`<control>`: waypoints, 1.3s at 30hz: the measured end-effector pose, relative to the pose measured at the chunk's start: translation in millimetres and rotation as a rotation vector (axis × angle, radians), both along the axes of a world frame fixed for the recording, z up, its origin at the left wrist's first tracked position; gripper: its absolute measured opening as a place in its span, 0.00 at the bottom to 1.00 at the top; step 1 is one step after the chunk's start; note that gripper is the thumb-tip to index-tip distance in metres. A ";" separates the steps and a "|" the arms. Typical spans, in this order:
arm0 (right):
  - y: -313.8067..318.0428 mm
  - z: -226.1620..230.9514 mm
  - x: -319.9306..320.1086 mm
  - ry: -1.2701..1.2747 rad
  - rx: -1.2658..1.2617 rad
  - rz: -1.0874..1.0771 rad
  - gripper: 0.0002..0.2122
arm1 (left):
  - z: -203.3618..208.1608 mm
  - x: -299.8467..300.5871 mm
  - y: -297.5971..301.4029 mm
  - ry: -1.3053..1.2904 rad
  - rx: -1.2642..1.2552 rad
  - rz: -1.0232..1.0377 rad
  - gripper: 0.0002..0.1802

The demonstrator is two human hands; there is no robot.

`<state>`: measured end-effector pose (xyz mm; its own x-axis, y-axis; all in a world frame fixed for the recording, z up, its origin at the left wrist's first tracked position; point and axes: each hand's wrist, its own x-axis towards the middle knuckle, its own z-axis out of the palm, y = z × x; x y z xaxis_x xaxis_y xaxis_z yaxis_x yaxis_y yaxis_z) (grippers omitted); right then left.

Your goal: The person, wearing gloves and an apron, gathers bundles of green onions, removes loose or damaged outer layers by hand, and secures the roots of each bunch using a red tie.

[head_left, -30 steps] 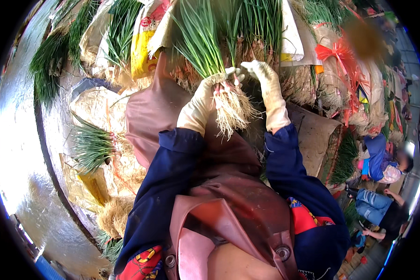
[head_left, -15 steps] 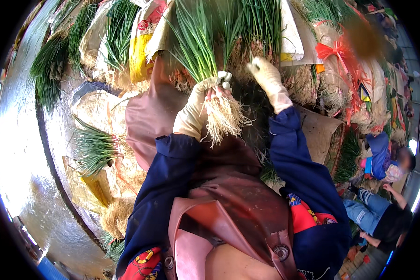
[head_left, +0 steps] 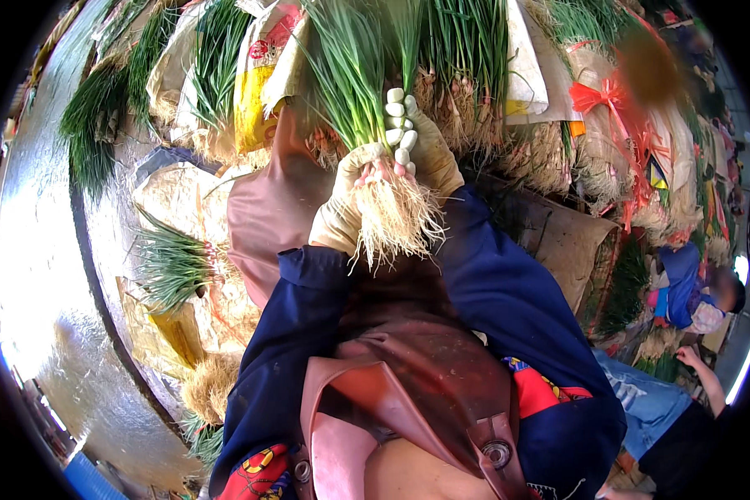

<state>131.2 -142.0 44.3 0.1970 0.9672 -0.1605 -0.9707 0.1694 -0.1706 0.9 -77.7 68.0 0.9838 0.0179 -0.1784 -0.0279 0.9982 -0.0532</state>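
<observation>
A bunch of green onions (head_left: 362,104) stands upright in front of me, leaves up and pale stringy roots hanging down. My left hand (head_left: 342,208), in a cream glove with white fingertips, is closed around the stems just above the roots. My right hand (head_left: 435,154), gloved alike, presses against the right side of the same bunch with its fingers curled in. The white fingertips of both hands crowd together there, so part of the right hand's grip is hidden.
More green onions (head_left: 467,58) stand in a row beyond my hands, some wrapped in sacking. A small bunch (head_left: 171,262) lies on sacking (head_left: 193,196) at the left. Red plastic ties (head_left: 606,96) hang at the right. A co-worker in jeans (head_left: 633,400) is at the lower right.
My right hand has come in from the right, where it was apart, and now touches the bunch. My left hand keeps its hold; the roots are spread a little wider.
</observation>
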 end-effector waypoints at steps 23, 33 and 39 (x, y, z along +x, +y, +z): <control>-60.2 35.2 34.7 -1.938 -1.030 0.399 0.14 | -34.5 28.9 3.7 0.155 0.268 0.053 0.24; -22.5 -4.8 94.6 -2.059 -1.301 0.246 0.19 | -4.0 16.1 9.7 -0.160 0.059 0.190 0.26; 3.4 41.4 79.8 -1.986 -1.473 0.296 0.14 | -23.5 25.9 13.1 -0.032 0.008 0.180 0.31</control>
<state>211.0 -138.5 85.6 0.8144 0.4858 -0.3175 0.3976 -0.8656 -0.3045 26.9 -64.6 44.5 0.9697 0.1957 -0.1460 -0.2046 0.9776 -0.0486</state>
